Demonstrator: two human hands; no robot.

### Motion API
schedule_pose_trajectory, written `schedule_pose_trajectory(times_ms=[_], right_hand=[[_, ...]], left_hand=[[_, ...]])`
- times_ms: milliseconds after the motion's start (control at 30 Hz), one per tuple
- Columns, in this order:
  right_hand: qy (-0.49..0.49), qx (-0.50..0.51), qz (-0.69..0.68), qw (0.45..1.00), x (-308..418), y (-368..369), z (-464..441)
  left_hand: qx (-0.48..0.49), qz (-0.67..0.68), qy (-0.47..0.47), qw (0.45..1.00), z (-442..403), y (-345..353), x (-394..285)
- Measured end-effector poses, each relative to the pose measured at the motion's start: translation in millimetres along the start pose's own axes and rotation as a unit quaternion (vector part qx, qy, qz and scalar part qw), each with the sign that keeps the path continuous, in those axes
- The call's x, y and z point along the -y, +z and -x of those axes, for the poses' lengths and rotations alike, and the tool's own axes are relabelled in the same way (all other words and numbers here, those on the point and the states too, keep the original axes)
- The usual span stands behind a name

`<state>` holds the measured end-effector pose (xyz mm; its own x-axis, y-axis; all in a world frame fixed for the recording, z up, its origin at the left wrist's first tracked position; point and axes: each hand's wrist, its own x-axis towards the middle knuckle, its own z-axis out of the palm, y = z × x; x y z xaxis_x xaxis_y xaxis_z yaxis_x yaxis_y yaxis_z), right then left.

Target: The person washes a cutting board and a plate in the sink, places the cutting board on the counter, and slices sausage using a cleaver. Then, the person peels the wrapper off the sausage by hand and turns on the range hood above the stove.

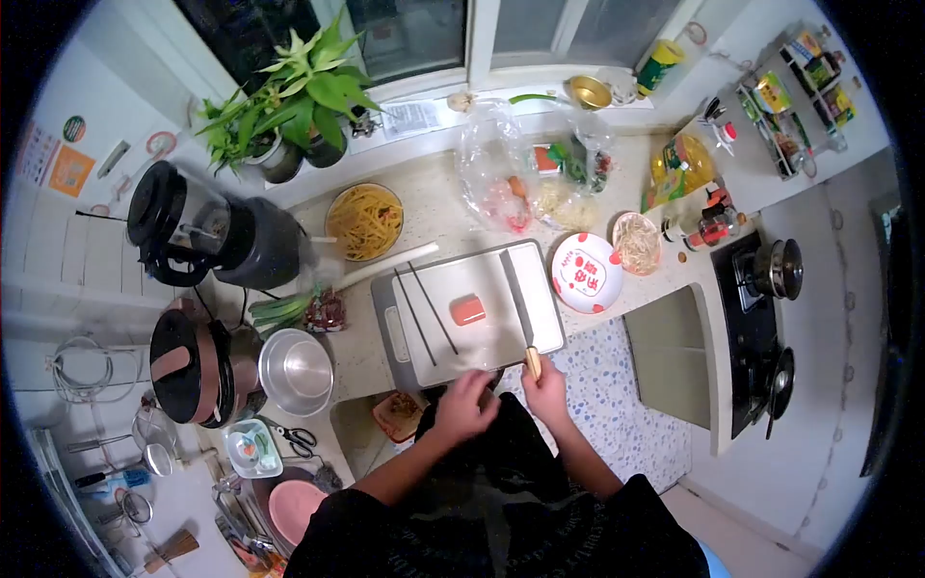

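Note:
My right hand (546, 390) is closed round the pale handle of a kitchen knife (517, 294). The blade lies over the right part of a white cutting board (482, 356) with grey ends, its tip pointing to the window. Left of the blade, a short pink block of what looks like ham (468, 310) sits on the board. Two dark chopsticks (424, 299) rest side by side, slanting across the board's left part. Just off the near edge hovers my left hand (464, 409), fingers loosely bent and apart, with nothing visible in it.
Beyond the board stand a bowl of yellow strips (364, 222) and plastic bags (493, 159). A white-and-red plate (586, 274) and a bowl of pale shreds (637, 243) are right. Leftward are a metal bowl (296, 371), scissors (301, 441) and green onions (279, 310); far right, a stove (747, 337).

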<state>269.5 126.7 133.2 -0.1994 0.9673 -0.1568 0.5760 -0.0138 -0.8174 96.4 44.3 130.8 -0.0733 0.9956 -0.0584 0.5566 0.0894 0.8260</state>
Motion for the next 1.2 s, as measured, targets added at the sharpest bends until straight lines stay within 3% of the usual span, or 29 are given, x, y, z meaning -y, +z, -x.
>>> schedule_pose_trajectory(times_ms=[33,100,200,300,467,700,933,1033,1200], right_hand=[[0.045,0.035,-0.022,0.998,-1,-15,-4],[0.030,0.039,-0.074,0.996,-28,-25,-10],[0.145,0.114,-0.192,0.964,-62,-34,-19],[0.172,0.157,-0.201,0.951,-48,-40,-27],[0.132,0.196,-0.010,0.972,-46,-33,-31],[0.076,0.149,0.040,0.985,-38,0,-15],[0.141,0.163,0.080,0.973,-23,8,-13],[0.119,0.165,0.171,0.964,-21,13,-11],[0.097,0.148,0.188,0.966,-12,18,-6]], left_hand=[[-0.048,-0.019,-0.033,0.998,-11,4,10],[-0.112,-0.060,-0.068,0.990,-36,6,30],[-0.138,-0.102,-0.043,0.984,-79,4,48],[-0.106,-0.140,-0.020,0.984,-105,6,64],[-0.055,-0.146,0.001,0.988,-124,13,83],[-0.094,-0.138,0.053,0.985,-129,13,94],[-0.110,-0.134,0.043,0.984,-128,16,100],[-0.119,-0.146,0.052,0.981,-131,18,99],[-0.124,-0.150,0.054,0.979,-131,18,98]])
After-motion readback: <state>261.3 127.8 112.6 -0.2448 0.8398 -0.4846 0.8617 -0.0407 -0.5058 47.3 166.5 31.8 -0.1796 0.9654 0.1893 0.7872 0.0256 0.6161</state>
